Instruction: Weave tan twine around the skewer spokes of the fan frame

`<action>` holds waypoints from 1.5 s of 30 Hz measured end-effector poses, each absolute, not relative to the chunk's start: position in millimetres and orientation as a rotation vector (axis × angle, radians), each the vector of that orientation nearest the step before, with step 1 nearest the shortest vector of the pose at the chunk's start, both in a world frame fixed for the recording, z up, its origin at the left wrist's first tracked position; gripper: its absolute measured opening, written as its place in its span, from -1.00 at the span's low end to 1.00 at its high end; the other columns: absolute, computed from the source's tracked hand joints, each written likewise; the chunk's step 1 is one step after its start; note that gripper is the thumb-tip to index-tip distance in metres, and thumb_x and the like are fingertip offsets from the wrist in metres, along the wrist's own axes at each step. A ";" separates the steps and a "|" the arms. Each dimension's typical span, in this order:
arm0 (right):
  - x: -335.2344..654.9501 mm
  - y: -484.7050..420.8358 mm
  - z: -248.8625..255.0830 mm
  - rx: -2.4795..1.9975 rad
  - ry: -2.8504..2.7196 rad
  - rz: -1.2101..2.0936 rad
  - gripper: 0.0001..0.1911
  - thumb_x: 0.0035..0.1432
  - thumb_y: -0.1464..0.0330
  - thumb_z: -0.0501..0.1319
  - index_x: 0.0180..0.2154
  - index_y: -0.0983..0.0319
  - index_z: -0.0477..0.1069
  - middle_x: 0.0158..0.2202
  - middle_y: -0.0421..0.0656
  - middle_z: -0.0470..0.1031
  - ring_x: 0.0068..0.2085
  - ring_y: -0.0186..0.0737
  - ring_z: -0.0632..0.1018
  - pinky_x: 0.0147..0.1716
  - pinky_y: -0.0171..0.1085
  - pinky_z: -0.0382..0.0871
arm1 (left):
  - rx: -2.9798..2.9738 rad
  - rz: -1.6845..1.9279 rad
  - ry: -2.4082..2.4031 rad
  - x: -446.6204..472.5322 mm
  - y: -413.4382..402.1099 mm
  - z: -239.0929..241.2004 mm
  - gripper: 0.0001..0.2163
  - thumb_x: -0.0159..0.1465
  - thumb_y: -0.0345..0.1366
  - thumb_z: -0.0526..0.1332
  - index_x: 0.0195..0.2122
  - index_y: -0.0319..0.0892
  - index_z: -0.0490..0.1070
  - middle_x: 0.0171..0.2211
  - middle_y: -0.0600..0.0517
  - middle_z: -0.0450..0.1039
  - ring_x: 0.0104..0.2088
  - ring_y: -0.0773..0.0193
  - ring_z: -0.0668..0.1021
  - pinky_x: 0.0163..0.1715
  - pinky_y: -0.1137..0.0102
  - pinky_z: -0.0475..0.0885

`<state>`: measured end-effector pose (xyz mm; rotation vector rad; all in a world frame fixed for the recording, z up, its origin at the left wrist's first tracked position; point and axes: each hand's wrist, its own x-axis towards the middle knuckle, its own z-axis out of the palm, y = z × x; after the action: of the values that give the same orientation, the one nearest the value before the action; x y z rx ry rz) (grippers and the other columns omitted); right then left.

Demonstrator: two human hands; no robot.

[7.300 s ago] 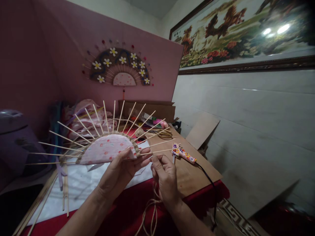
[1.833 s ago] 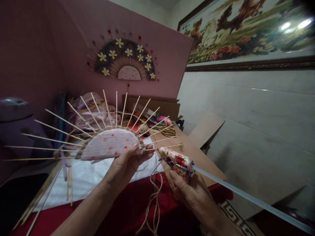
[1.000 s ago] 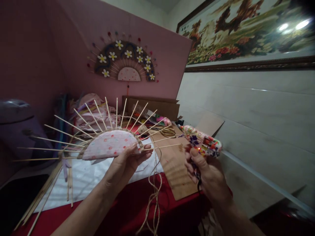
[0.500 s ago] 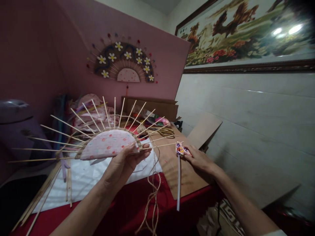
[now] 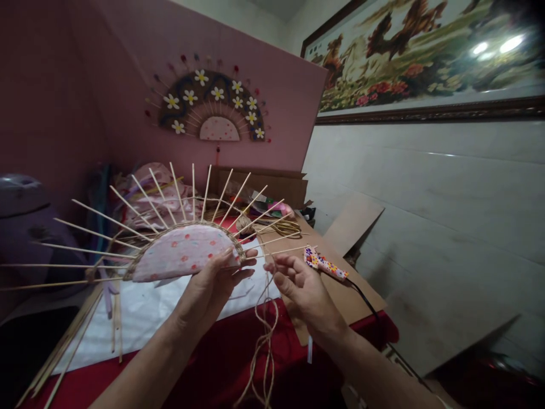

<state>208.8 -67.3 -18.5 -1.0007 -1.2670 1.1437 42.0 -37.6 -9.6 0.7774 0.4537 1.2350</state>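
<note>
Half-round fan (image 5: 183, 253), at ten o'clock from the left hand (image 5: 218, 274) gripping its corner; right hand (image 5: 300, 287), toward three o'clock, fingers narrowed at twine (image 5: 268, 335), grip unclear.

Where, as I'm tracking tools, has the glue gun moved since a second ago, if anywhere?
Yes: the glue gun has come left and down onto the brown board.

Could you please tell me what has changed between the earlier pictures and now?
The right hand has let go of the glue gun, which now lies on the brown board, and moved left to the twine; whether it grips the twine is unclear. The left hand still holds the half-round spoked piece, and the decorated fan stays on the wall.
</note>
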 end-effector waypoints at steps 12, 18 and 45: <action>192.3 -68.5 -14.1 -0.842 -0.931 1.343 -0.72 -0.03 0.26 0.31 -0.42 0.25 0.25 -0.67 -0.41 0.11 -0.68 -0.57 0.02 -0.74 -0.51 -0.16 | 0.776 1.234 0.458 43.7 -34.3 -14.2 -0.81 0.20 -0.31 0.15 -0.32 -0.31 0.51 -0.27 -0.16 0.57 -0.26 0.14 0.57 -0.15 0.27 0.39; 189.6 -71.3 -16.6 -0.860 -1.006 1.260 -0.77 0.03 0.27 0.27 -0.42 0.26 0.27 -0.70 -0.42 0.08 -0.68 -0.56 0.04 -0.74 -0.51 -0.10 | 0.788 1.243 0.440 45.0 -35.9 -14.2 -0.81 0.23 -0.34 0.12 -0.34 -0.32 0.50 -0.29 -0.16 0.57 -0.26 0.12 0.58 -0.10 0.23 0.37; 182.2 -70.8 -31.0 -0.869 -0.978 1.239 -0.75 0.03 0.24 0.26 -0.44 0.25 0.25 -0.71 -0.42 0.10 -0.70 -0.56 0.04 -0.75 -0.50 -0.12 | 0.818 1.271 0.415 46.5 -37.7 -14.2 -0.78 0.24 -0.36 0.10 -0.36 -0.32 0.52 -0.30 -0.15 0.57 -0.26 0.16 0.57 -0.06 0.23 0.36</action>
<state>182.2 -70.8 -31.0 -0.8692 -0.9776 1.2385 46.5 -37.7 -14.2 0.8178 0.4148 1.2711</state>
